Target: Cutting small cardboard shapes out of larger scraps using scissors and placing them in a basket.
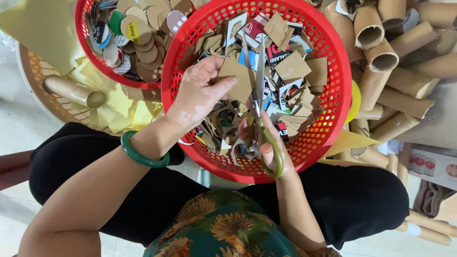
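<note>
- The left hand (200,93), with a green bangle (143,151) on its wrist, reaches in over the big red basket (333,85) and pinches one brown cardboard piece (236,78).
- The right hand (266,140) grips one pair of green-handled scissors (259,102), blades pointing away, against that piece.
- Two red baskets are in view; the smaller one (85,43) holds cut discs.

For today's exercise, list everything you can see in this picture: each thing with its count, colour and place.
cardboard piece: one, brown, held over the near basket
scissors: one pair, green handles, blades at the piece
near basket: one, red, on the lap, full of offcuts
far basket: one, red, upper left, holding round cut-outs
cardboard tubes: many, brown, at right
wicker tray: one, tan, at left
bangle: one, green, left wrist
left hand: pinching the piece
right hand: in the scissor handles
</note>
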